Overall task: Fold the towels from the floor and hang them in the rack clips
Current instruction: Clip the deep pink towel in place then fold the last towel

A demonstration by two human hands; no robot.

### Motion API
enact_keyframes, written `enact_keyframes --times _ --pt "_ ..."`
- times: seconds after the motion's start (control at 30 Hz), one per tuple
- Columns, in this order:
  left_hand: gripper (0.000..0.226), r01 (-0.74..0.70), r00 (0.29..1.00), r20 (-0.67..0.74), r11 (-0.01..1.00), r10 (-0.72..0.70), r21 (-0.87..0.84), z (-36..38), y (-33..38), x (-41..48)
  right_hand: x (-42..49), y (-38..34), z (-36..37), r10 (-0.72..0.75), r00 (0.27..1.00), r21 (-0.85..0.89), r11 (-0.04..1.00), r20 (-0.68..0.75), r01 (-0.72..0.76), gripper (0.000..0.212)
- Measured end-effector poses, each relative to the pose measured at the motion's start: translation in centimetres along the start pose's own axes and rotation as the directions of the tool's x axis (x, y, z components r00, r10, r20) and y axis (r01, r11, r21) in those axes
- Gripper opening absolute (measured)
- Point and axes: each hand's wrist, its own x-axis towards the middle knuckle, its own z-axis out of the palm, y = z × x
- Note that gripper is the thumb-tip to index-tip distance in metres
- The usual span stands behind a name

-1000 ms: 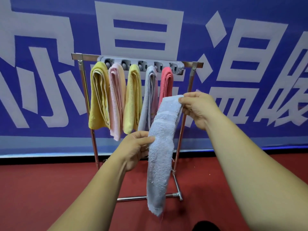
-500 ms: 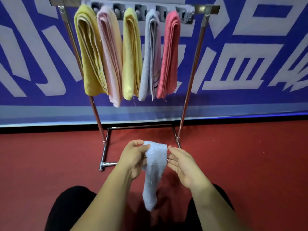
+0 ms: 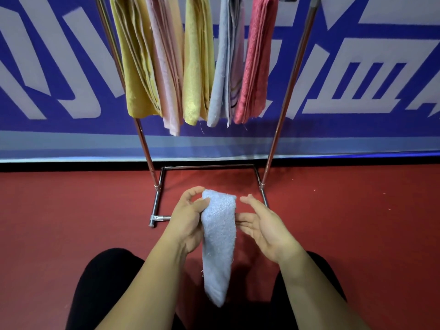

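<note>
Five folded towels already hung side by side from the rack (image 3: pixel 287 103): a yellow towel (image 3: pixel 135 67), a pink towel (image 3: pixel 164 72), a second yellow towel (image 3: pixel 197 67), a grey-blue towel (image 3: pixel 222 67) and a coral towel (image 3: pixel 258 63). I counted those five as done. The clips themselves were cut off by the top edge of my view, so I couldn't tell whether one was free, though there was a gap between the coral towel and the right-hand post.

The light blue towel (image 3: pixel 219 236) was the one in hand. It was down low over the red floor (image 3: pixel 71 222), in front of the rack's base and between the person's knees. It was folded into a narrow strip and dangled freely. The left hand (image 3: pixel 188 220) held it at the top, with the thumb and fingers (image 3: pixel 190 192) curled round the upper fold. The right hand (image 3: pixel 264 231) had hold of nothing. Its fingers (image 3: pixel 246 201) were nearly straight, with the palm turned towards the strip just beside its right edge. I couldn't say whether they touched it.

I judged the task close to finished. This strip looked as if it needed one more fold or a tidy before being lifted and clipped. Whether more towels lay on the floor outside the frame I couldn't tell.
</note>
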Motion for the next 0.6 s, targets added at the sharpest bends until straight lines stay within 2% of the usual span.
enact_keyframes --times 0.13,0.33,0.43,0.5,0.6 --pt "0.045 -0.035 0.999 0.019 0.999 0.035 0.022 0.3 -0.1 0.0 -0.1 0.5 -0.1 -0.070 0.996 0.157 0.986 0.062 0.060 0.041" --pt "0.044 -0.047 0.995 0.085 0.999 0.048 -0.021 0.7 0.3 -0.3 0.1 0.5 0.3 -0.063 0.998 0.093 0.994 0.032 0.060 0.035" --pt "0.044 -0.032 0.993 0.109 0.999 0.037 -0.041 0.4 0.5 -0.4 0.1 0.6 0.7 -0.035 0.994 0.077 0.997 0.102 0.027 0.046" --pt "0.045 -0.023 0.993 0.117 0.998 0.030 -0.061 0.3 0.7 -0.4 -0.1 0.3 0.9 -0.056 0.990 0.065 0.997 0.131 0.048 0.050" --pt "0.047 -0.019 0.991 0.131 0.996 0.030 -0.087 0.2 1.1 -0.4 -0.3 0.0 1.3 -0.140 0.981 0.138 0.983 0.131 0.122 0.050"
